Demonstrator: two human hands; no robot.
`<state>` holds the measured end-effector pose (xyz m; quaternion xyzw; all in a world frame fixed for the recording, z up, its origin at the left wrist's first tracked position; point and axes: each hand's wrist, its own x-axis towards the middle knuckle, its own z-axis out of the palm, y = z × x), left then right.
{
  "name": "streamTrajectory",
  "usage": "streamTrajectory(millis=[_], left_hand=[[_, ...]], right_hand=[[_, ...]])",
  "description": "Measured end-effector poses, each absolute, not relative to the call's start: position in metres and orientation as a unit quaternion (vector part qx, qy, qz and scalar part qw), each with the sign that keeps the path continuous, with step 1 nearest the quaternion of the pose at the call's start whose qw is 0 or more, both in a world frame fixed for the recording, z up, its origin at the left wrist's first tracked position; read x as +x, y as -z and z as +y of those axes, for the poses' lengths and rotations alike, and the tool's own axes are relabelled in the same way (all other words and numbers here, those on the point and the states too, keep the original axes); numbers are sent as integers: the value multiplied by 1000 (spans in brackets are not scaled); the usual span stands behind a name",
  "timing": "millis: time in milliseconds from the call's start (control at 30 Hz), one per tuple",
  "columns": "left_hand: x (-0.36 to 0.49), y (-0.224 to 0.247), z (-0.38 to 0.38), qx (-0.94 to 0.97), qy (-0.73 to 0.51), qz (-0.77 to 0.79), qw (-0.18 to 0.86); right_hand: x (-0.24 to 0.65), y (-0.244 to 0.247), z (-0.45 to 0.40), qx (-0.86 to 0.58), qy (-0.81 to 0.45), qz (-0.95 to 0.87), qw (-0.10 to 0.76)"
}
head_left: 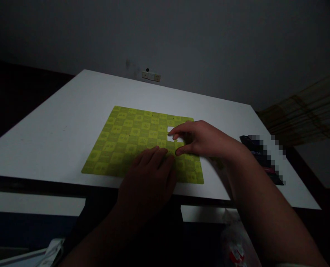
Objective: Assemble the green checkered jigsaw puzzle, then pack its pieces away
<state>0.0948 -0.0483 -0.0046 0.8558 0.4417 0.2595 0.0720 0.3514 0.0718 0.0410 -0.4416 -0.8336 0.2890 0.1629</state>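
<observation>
A yellow-green checkered jigsaw puzzle (120, 144) lies flat on the white table, with pale patterns on its squares. White tabletop shows through a small gap (170, 129) in its right part. Over this gap is my right hand (200, 138), its thumb and index finger curved and apart, the fingertips at the puzzle's surface. No piece is visible between them. My left hand (149, 174) rests palm down on the puzzle's near edge, fingers extended just left of the right thumb. Partly hidden under my right wrist, something yellow-green (217, 162) lies on the table.
The white table (56, 118) reaches toward a grey wall with sockets (151, 76). A dark, partly pixelated flat item (262, 159) lies at the table's right. A striped cloth (306, 104) hangs beyond. Below the front edge is a clear plastic bag (235, 241).
</observation>
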Motion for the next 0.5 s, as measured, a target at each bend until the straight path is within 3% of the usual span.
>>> streamTrajectory(millis=[267, 500], left_hand=[[95, 6, -46, 857, -264, 440, 47], [108, 6, -52, 867, -239, 431, 66]], right_hand=[[367, -47, 71, -416, -316, -834, 178], [387, -36, 90, -509, -192, -809, 224]])
